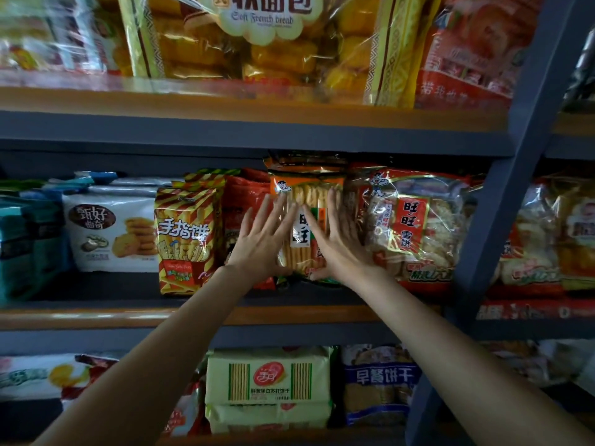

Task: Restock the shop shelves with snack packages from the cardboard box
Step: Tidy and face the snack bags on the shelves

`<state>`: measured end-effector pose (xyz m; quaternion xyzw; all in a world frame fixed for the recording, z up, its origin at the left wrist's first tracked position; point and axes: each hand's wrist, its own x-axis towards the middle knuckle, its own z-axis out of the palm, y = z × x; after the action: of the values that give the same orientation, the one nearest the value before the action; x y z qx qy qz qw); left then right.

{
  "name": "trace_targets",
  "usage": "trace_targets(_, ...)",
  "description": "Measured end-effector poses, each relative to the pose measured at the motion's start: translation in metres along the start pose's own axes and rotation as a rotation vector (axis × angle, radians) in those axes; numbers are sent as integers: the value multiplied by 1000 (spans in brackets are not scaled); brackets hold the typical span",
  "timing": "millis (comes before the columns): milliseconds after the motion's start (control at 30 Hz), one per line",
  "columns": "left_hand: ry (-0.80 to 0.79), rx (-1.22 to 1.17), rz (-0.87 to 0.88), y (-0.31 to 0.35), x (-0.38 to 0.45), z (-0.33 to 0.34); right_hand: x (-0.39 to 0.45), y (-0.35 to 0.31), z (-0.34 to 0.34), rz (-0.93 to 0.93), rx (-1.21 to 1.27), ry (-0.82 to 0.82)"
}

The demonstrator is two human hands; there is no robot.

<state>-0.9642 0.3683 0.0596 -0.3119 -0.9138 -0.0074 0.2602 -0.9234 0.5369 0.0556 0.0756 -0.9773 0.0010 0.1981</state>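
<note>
2 bare forearms are reaching up from the bottom of the view toward the middle shelf [193, 317]. The left hand [260, 239] is lying flat with its fingers straight and spread, pressing on the left part of an orange rice cracker packet [304, 220]. The right hand [338, 239] is doing the same on the right part, fingers straight and fanned, thumb low near the packet's bottom edge. Neither hand is curling around anything.

The rice cracker packet is standing upright on the middle shelf, between a dark red packet [244, 201] on its left and a clear snow-cracker bag with a red label [415, 226] on its right, touching both.

Further left, a red-and-yellow striped finger biscuit bag [185, 239] is standing nearer the shelf front, then a white cookie packet [112, 226] and teal packets [29, 239].

Below, pale green soda cracker packs [269, 378] are sitting stacked beside a blue breakfast biscuit bag [380, 381].

Above, a soft French bread bag [257, 43] is filling the top shelf. A dark grey upright post [502, 194] is framing the right side.
</note>
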Motion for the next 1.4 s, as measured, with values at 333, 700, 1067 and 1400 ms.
trace_targets(333,16,264,46,-6,11,5,4,6,1,5,-180,28)
trace_targets(700,15,261,21,-4,7,5,13,-3,-7,162,689,116)
trace_targets(1067,-78,257,13,17,8,-2,1,-10,-24,280,437,0)
trace_targets(1400,116,15,228,87,17,-20,-73,19,-66,154,99,864)
